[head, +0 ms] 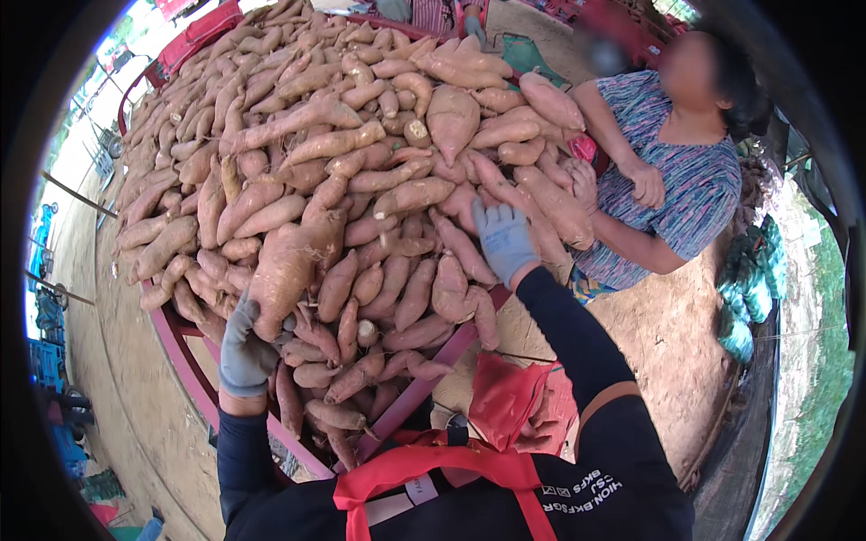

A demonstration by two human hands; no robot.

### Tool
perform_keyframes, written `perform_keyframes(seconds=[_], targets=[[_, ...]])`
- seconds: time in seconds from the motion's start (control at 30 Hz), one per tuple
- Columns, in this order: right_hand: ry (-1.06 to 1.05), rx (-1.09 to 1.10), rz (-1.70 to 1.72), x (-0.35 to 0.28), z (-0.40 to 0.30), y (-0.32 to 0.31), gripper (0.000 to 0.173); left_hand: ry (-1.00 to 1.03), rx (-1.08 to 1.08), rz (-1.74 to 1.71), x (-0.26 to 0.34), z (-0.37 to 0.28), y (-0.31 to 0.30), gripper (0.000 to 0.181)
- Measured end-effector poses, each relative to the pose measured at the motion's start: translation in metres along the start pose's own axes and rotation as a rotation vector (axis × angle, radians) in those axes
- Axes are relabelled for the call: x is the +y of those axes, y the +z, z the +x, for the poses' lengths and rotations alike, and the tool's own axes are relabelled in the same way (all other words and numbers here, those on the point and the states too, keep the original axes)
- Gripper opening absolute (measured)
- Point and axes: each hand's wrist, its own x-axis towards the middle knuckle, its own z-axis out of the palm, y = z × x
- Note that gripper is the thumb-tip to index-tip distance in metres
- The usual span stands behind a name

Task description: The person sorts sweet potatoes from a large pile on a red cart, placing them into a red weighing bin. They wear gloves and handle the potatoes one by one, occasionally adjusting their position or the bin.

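Observation:
A big heap of sweet potatoes (402, 196) lies before me on a red metal frame (443, 358). My left hand (249, 355), in a grey work glove, grips the lower end of a large, thick sweet potato (287, 267). This root tapers away from me over the heap, and fine rootlets show on its skin. In a matching glove, my right hand (504, 243) rests on the right part of the heap, fingers stretched out and slightly apart. Long reddish sweet potatoes lie beneath and beside it; it does not visibly grasp any.
At the right, a person in a patterned shirt (666, 176) stands against the heap. Another person's striped sleeve (433, 17) shows at the far edge. A red bag (507, 399) with sweet potatoes in it stands below the frame. Green net sacks (751, 291) lie on the far right.

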Motion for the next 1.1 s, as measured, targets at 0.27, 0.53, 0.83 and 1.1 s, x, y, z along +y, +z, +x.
perform_keyframes(seconds=[0.27, 0.53, 0.83, 1.1], targets=[[0.342, 0.044, 0.786, 0.039, -0.026, -0.052, 0.054, -0.036, 0.024, 0.014, -0.023, -0.003, 0.045, 0.061], [1.166, -0.041, 1.911, -0.034, -0.337, -0.132, 0.045, -0.408, -0.473, 0.211, -0.109, -0.047, 0.179, 0.091], [1.882, -0.100, 2.190, -0.149, -0.555, -0.139, 0.039, -0.812, -0.562, 0.501, -0.240, -0.113, 0.180, 0.070], [1.982, 0.094, 2.156, -0.161, -0.539, -0.035, 0.051, -0.693, -0.573, 0.859, -0.286, -0.130, 0.194, 0.070]])
